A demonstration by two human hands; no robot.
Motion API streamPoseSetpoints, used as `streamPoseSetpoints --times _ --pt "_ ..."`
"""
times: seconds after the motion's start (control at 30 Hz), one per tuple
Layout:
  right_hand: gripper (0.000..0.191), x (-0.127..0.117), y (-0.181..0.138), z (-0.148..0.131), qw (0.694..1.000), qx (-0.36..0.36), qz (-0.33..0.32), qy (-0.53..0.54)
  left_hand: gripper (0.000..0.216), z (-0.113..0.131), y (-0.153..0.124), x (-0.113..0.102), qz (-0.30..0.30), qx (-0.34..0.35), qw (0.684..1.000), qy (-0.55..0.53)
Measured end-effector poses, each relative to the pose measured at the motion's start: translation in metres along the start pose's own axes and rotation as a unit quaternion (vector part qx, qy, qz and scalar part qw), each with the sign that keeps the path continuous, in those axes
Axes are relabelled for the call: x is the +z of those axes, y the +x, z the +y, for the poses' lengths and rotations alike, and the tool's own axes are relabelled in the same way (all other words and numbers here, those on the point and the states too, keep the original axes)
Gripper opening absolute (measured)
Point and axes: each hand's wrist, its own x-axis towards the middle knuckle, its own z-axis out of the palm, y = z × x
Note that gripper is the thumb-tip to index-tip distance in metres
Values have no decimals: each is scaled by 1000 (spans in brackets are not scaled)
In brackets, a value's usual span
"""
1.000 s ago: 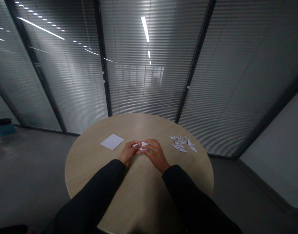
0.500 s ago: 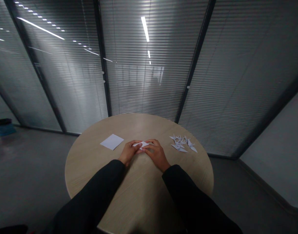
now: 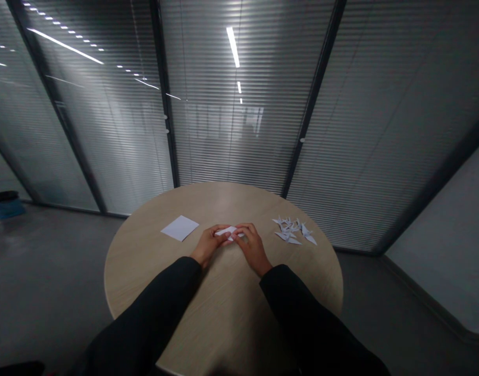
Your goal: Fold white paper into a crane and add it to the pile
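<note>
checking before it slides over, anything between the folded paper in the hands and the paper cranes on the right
Only the right hand, which holds the folded white paper on the side toward the paper cranes. No other object shows between them on the wooden table.

A round, pale wood-grain table (image 3: 145, 271) carries 1 square sheet of white paper (image 3: 179, 228) lying flat left of centre and, over to the right, a loose cluster of folded white origami cranes (image 3: 292, 230), some overlapping.

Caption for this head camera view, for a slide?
Left hand and right hand hold folded paper between a blank sheet and paper cranes on a round table.
</note>
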Motion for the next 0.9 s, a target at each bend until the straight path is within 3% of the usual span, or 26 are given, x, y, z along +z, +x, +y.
streamPoseSetpoints --times 0.1,0.27,0.5,0.9 --pt "30 4 0 3 995 83 28 40 34 -1 1 -1 1 13 1000 13" --pt "52 6 1 1 971 169 -7 167 40 0 -1 -2 -2 45 998 53" --pt "53 -1 4 -5 960 192 4 204 45 1 0 -2 -30 47 996 69" --pt "55 -2 3 -9 939 225 -7 261 46 4 0 -4 -3 62 990 129"
